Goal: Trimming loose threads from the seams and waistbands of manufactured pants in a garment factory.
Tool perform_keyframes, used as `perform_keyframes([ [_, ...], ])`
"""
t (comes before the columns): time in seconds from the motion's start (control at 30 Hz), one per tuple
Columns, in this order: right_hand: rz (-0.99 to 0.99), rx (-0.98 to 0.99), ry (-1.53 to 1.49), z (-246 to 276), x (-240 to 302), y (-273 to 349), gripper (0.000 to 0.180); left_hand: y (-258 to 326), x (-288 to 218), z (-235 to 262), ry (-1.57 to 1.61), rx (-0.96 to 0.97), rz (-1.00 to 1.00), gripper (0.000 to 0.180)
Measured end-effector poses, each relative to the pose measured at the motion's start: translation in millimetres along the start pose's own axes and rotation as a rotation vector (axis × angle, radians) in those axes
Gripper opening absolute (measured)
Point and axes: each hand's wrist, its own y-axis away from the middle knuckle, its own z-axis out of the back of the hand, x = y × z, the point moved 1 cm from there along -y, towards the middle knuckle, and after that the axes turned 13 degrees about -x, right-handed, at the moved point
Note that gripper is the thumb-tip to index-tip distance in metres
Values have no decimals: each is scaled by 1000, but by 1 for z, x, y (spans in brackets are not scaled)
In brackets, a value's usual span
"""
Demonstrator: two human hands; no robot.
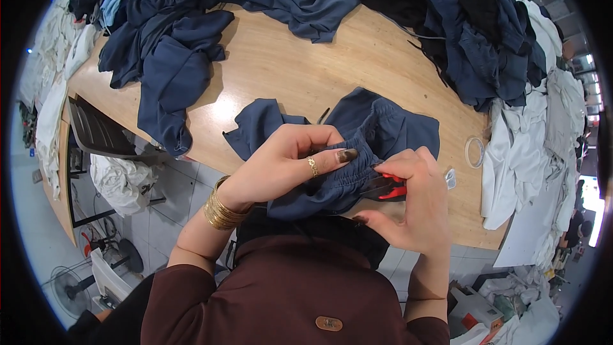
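A navy garment (405, 129) with a gathered elastic waistband lies bunched at the table's near edge, part of it hanging toward my lap. My left hand (306, 153) is closed on the waistband, thumb on top. At the right side of the band, my right hand (415, 201) grips small thread snips (391, 189) with red and black parts. The snips' dark blades point left, close to the gathered fabric. Whether they touch the cloth or a thread I cannot tell.
Piles of navy garments (172, 57) cover the far left of the wooden table (287, 67), with another dark pile (472, 38) at far right. White cloth (507, 172) hangs over the right edge, near a tape roll (474, 152). A dark chair (102, 129) stands left.
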Motion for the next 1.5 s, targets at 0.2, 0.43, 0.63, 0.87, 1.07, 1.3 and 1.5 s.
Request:
perform_keyframes([
  [0.2, 27, -39, 21, -5, -10, 9, 40, 0, -1, 2, -7, 13, 11, 14],
  [0.43, 78, -85, 103, -8, -9, 7, 34, -1, -3, 1, -9, 36, 4, 15],
  [0.63, 83, -69, 158, -7, -7, 7, 33, 0, 0, 2, 38, 49, 37, 14],
  [0.87, 120, -79, 186, -8, -4, 6, 33, 0, -1, 1, 65, 62, 29, 14],
  [1.07, 15, -216, 104, -8, -12, 7, 28, -1, 0, 2, 51, 14, 14, 17],
  [1.3, -166, 67, -430, -38, -56, 5, 44, -3, -1, 23, 166, 14, -79, 27],
  [1.5, -888, -329, -1215, -36, -59, 15, 2, -3, 9, 42, 383, -72, -66, 32],
])
